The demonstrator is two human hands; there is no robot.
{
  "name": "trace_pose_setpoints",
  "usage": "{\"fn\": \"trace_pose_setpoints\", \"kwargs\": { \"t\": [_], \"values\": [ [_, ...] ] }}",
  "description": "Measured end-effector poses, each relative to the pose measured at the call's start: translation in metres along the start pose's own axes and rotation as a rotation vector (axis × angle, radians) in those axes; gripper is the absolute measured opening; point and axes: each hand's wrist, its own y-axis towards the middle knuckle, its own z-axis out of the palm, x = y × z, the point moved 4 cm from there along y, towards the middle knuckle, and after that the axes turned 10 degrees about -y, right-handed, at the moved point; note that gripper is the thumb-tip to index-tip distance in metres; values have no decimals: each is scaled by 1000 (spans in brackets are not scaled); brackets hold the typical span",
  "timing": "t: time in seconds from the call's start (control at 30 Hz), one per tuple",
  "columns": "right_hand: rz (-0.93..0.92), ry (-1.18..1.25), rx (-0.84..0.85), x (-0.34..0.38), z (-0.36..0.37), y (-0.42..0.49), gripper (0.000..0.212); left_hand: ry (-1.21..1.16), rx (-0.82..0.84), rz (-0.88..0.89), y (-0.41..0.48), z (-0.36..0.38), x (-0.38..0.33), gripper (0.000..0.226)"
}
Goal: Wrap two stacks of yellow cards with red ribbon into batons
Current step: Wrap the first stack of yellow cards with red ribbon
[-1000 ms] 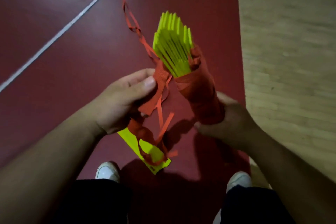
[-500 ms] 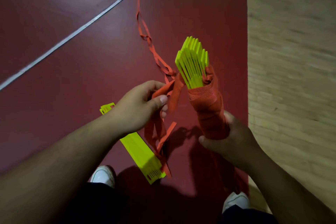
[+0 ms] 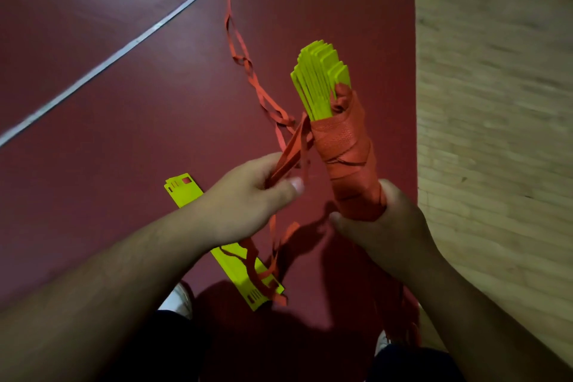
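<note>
Nearest, under the forearms, white shoes stand on the red floor. Just below the left grip, a second stack of yellow cards lies flat on that floor, with loose ribbon loops across its near end. The left grip pinches a taut strand of red ribbon between thumb and fingers, just left of the right grip. The right grip is clenched round the bottom of the wrapped stack, which tilts slightly. Ribbon binds the lower part and bare yellow ends fan out above. Beyond the left grip, the ribbon trails across the floor past a white line. Wooden floor lies right of the right grip.
</note>
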Motion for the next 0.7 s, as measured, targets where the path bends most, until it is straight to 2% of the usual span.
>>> {"fn": "trace_pose_setpoints", "kwargs": {
  "t": [0.03, 0.13, 0.23, 0.4, 0.47, 0.6, 0.7],
  "values": [
    [10, -10, 1, 0, 1, -1, 45, 21, 15, -2, -1, 5, -2, 13],
    [34, -19, 45, 0, 8, -5, 52, 39, 9, 59, -9, 26, -15, 26],
    [12, -5, 69, 2, 19, -10, 60, 30, -167, 54, -15, 34, -17, 16],
    [-111, 15, 195, 11, 30, -18, 67, -21, -429, -18, -13, 28, -8, 32],
    [-172, -5, 190, 17, 32, -23, 70, -29, -493, -16, -12, 24, -6, 47],
    [-208, 52, 135, 24, 21, -20, 65, -172, -496, 110, -12, 18, -19, 42],
    [-198, 223, 211, 29, 9, -17, 66, -266, -416, 219, -12, 13, -38, 32]
  ]
}}
